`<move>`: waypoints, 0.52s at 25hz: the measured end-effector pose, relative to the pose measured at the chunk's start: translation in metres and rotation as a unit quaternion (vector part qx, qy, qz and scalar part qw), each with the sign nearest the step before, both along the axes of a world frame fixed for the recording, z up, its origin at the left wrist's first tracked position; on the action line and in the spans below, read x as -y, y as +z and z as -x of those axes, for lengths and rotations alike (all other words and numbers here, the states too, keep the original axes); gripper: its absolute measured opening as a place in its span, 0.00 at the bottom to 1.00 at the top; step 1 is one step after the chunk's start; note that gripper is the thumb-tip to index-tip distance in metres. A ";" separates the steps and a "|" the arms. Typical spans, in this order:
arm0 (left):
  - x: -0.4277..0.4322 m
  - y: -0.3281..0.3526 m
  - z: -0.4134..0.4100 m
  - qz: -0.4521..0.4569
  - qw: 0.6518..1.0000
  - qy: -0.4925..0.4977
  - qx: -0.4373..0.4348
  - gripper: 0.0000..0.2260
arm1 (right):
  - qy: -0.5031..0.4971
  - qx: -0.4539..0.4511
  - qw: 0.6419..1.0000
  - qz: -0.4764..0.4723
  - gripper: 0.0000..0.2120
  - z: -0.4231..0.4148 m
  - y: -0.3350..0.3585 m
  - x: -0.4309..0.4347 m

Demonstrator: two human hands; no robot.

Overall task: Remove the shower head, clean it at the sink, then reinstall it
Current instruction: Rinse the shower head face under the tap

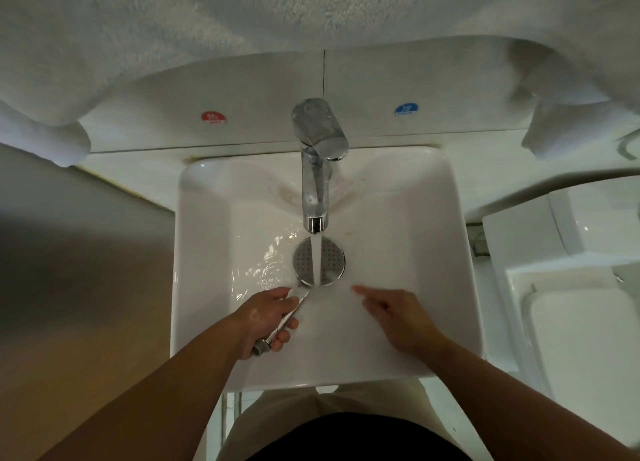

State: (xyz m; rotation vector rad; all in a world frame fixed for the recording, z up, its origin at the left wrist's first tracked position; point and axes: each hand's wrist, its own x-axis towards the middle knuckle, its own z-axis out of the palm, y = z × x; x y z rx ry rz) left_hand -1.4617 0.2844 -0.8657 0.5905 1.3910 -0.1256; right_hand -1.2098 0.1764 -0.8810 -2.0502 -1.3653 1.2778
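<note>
White tile runs behind a square white sink (450,287) set against the wall, with a red sticker marked HOT (213,118) on the left tile and a blue sticker marked COLD (406,109) on the right. Pale towels (173,28) hang across the top of the view, their folded ends drooping at both sides. From the back edge of the basin a chrome faucet (317,170) reaches forward, and a stream of water (316,256) pours from its spout. The shower head (330,256) sits low in the basin right under that stream, its round perforated face turned upward, water spreading in ripples to the left of it. Its slim chrome handle slants down toward the person and lies in the left hand (266,318), whose fingers are wrapped around it, the threaded end poking out below the palm. The right hand (398,318) holds nothing; it hovers over the basin just right of the stream, fingers loosely curled and the index finger pointing toward the shower head without touching it. Off to the right stands a white toilet (571,322).
</note>
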 end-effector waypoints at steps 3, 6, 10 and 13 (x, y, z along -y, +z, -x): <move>-0.004 0.014 -0.005 0.003 0.999 0.028 0.022 0.16 | -0.037 -0.008 0.999 -0.003 0.15 0.010 0.001 0.003; -0.011 0.022 -0.007 -0.027 0.998 0.033 0.035 0.13 | -0.052 -0.042 0.997 -0.033 0.15 0.017 0.014 0.003; -0.012 0.021 -0.002 -0.036 0.999 0.021 0.014 0.15 | -0.080 -0.042 0.994 -0.056 0.16 0.033 0.028 -0.010; -0.009 0.025 0.000 -0.034 0.999 0.018 0.016 0.13 | -0.022 -0.011 0.999 -0.047 0.16 0.042 0.027 -0.020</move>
